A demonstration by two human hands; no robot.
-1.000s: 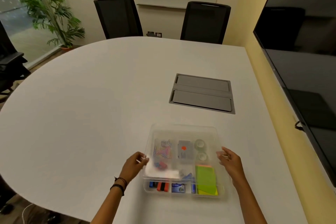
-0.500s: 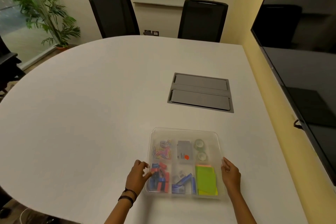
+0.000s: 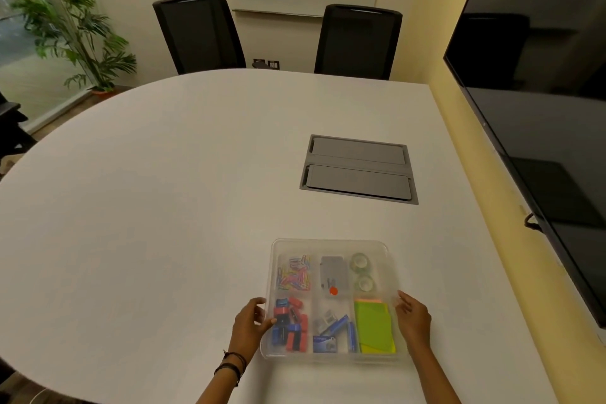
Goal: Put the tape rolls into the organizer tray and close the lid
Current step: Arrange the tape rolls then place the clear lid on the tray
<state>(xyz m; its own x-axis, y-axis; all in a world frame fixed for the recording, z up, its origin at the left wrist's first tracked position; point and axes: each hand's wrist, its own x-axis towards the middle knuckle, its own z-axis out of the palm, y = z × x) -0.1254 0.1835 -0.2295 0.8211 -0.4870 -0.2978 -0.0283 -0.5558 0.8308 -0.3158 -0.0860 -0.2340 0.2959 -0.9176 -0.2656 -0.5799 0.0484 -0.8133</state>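
A clear organizer tray (image 3: 277,354) lies near the table's front edge with its transparent lid (image 3: 331,244) flat on top. Two clear tape rolls (image 3: 359,261) (image 3: 365,282) sit one behind the other in the back right compartment, seen through the lid. My left hand (image 3: 250,326) pinches the lid's left rim between thumb and fingers. At the right rim, my right hand (image 3: 414,318) has its fingers loosely spread, with the fingertips touching the edge.
Other compartments hold coloured paper clips (image 3: 295,274), a grey stapler (image 3: 333,272), red and blue clips (image 3: 290,326), and green sticky notes (image 3: 375,326). A grey cable hatch (image 3: 359,169) is set into the white table (image 3: 147,207). Two black chairs (image 3: 198,33) stand behind; a dark screen (image 3: 544,108) hangs right.
The lid, held tilted above the tray a second ago, has come down flat onto it. Both hands moved nearer along the tray's sides.
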